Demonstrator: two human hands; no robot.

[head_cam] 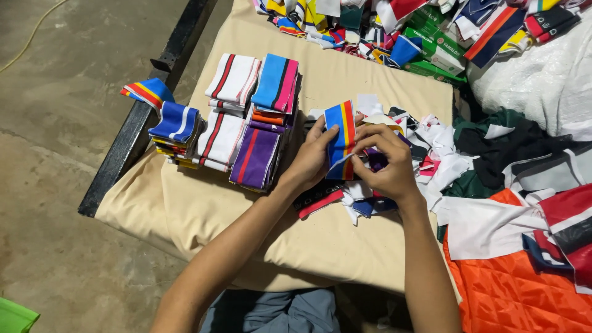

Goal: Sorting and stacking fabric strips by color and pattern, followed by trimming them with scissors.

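A folded rectangular piece of knit fabric striped in blue, yellow and red [341,139] is held between both hands above the middle of the work surface. The left hand [311,159] is closed on the left edge of the piece, with the thumb laid across its face near the top and the fingers hidden behind it. The right hand [385,161] is closed on the right edge, its fingers curled inward and pinching the cloth. The piece is held upright and slightly tilted, directly over a loose heap of small mixed fabric scraps in white, purple, red and black [425,157], which lies under and to the right of the hands. Just left of the left hand, sorted stacks of folded striped fabric bands [243,123] are arranged side by side; the nearest stack is topped by a purple band with a red stripe, and others are topped by white-and-red, blue-and-pink and blue-and-white bands. All of these items are supported by a table covered with a beige cloth [203,209]. At the far edge of the table, an unsorted pile of multicoloured striped pieces [345,24] is seen beside green cardboard boxes [431,49]. To the right, larger garments in dark green, white and red are piled, with an orange quilted fabric [512,296] nearest the camera. A black metal bar [142,117] runs along the left side of the table above a concrete floor [55,154].
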